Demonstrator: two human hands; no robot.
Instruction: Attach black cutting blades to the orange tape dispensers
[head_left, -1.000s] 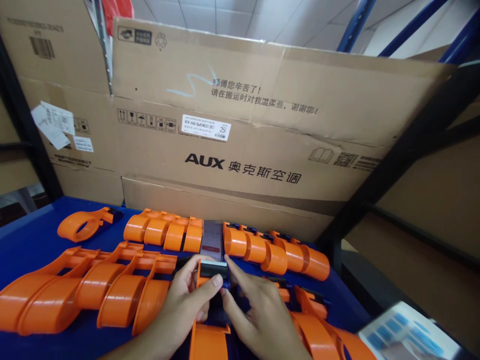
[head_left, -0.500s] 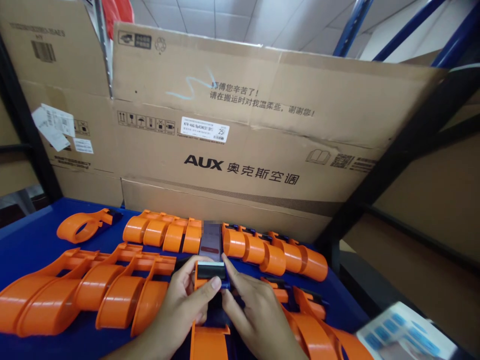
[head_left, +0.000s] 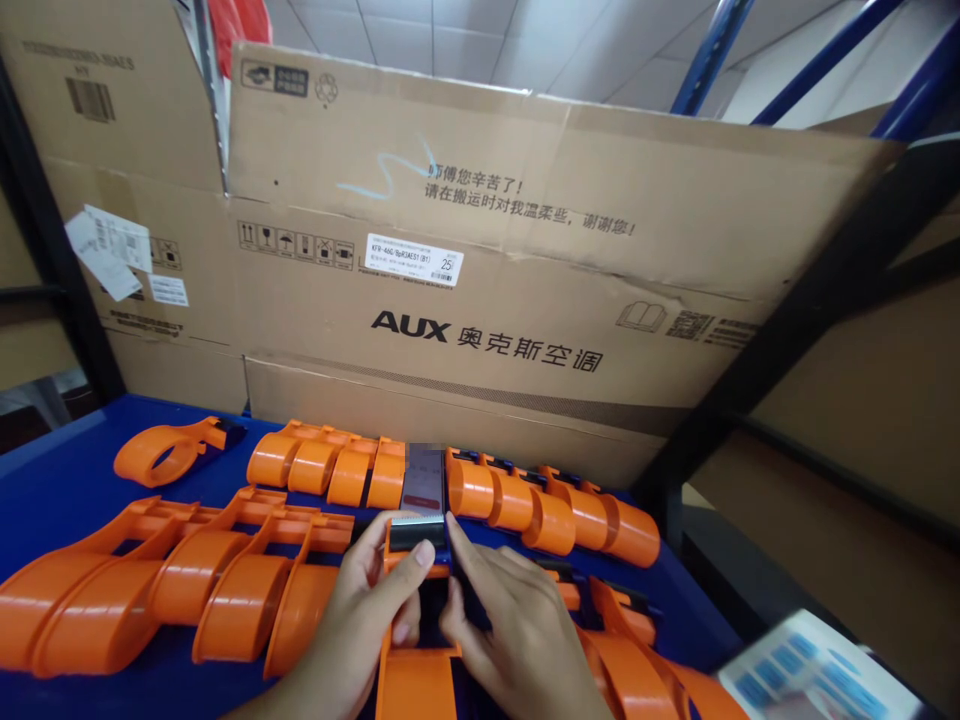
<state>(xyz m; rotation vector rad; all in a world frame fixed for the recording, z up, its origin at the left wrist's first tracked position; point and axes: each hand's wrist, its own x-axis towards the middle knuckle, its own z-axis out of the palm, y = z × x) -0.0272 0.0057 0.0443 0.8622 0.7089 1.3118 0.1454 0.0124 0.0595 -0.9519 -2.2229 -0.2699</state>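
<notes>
The dispenser sits between your hands, its underside hidden by your left hand, which is clamped on it. Your right hand's thumb and index stand apart at its right end; whether they grip, I cannot tell. Its edge is toothed; glossy orange hoops line the blue surface.

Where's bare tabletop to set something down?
Roomiest-looking: the far-left blue tabletop, bordered by the lone orange dispenser and the front-left row. Smaller patch: right of the front-right dispensers, near the end of the back-right row. Crowded: the middle, where the left hand grips a dispenser, right hand beside it, phone just behind.
</notes>
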